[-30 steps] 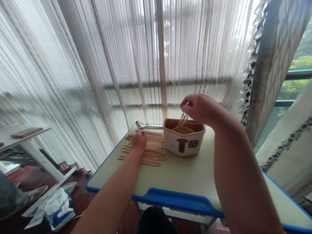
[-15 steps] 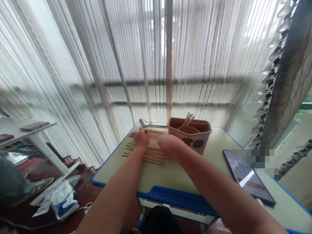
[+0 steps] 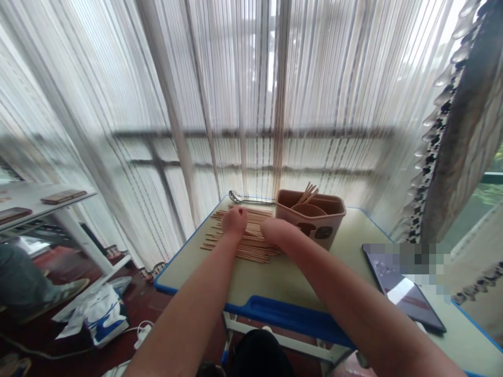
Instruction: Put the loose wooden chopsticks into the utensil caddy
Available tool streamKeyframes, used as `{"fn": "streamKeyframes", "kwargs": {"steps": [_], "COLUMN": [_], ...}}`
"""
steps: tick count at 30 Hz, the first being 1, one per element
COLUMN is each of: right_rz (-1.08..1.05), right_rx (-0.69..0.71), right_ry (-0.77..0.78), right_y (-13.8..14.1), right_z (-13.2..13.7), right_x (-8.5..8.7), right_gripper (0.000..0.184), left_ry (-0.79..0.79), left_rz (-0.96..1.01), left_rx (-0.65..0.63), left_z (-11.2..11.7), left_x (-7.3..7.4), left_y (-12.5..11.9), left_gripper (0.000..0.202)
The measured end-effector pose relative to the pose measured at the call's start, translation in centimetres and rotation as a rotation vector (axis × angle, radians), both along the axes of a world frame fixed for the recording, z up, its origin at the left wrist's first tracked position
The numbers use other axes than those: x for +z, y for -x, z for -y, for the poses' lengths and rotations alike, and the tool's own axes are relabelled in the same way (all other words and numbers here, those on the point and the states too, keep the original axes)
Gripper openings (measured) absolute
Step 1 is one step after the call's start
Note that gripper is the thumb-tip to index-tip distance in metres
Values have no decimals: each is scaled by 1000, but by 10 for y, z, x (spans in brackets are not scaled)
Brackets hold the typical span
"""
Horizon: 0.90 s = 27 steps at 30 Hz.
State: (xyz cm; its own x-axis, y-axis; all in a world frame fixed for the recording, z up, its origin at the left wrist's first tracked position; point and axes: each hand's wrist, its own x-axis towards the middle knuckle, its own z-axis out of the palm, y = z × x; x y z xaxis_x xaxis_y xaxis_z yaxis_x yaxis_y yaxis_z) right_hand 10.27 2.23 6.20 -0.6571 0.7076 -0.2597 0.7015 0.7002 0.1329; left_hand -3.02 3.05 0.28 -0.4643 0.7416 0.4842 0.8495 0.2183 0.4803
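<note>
Many wooden chopsticks [image 3: 251, 246] lie side by side on a pale table with a blue rim [image 3: 275, 309]. My left hand [image 3: 234, 220] rests on the far part of the pile with its fingers curled down. Beside it, my right hand [image 3: 275, 230] lies on the same pile near the holder, its fingers hidden behind the wrist. A beige utensil holder [image 3: 312, 219] stands just right of the pile, with a few chopsticks [image 3: 308, 192] sticking up out of it.
A metal spoon [image 3: 239, 197] lies at the table's far edge behind the pile. A dark tablet [image 3: 401, 288] lies on the right of the table. Sheer curtains hang behind. A white side table [image 3: 58, 209], a bag [image 3: 100, 319] and someone's shoe [image 3: 66, 293] are at the left.
My right hand has come down from above the holder onto the chopstick pile. The view has turned right, so the tablet now shows. My left hand stays on the pile.
</note>
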Motion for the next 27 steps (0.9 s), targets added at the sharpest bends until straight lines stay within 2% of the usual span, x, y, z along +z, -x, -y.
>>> {"fn": "streamKeyframes", "kwargs": {"steps": [4,8,11,16,23,27], "right_rz": [67,41,-39,-283,-608,-789], "right_rx": [-54,-60,-70,-243,-270,-203], "right_ry": [-26,-62,-115,-237,-161,-292], "right_y": [-12,-29,-47,-83,-118,-131], "right_z": [6,19,33,49,46,43], "right_x": [16,45,72,107,124,128], "right_gripper": [32,29,25,20,26,20], "left_ry": [-46,-137,-191,-221,-184,-188], "left_rz": [47,146,233,301,255,234], "left_rx": [24,102,167,163,89,87], "left_z": [3,4,6,6,-2,-3], "left_x": [1,5,9,10,2,-1], "left_y": [-1,-1,0,0,-1,0], "left_gripper": [32,29,31,27,25,25]}}
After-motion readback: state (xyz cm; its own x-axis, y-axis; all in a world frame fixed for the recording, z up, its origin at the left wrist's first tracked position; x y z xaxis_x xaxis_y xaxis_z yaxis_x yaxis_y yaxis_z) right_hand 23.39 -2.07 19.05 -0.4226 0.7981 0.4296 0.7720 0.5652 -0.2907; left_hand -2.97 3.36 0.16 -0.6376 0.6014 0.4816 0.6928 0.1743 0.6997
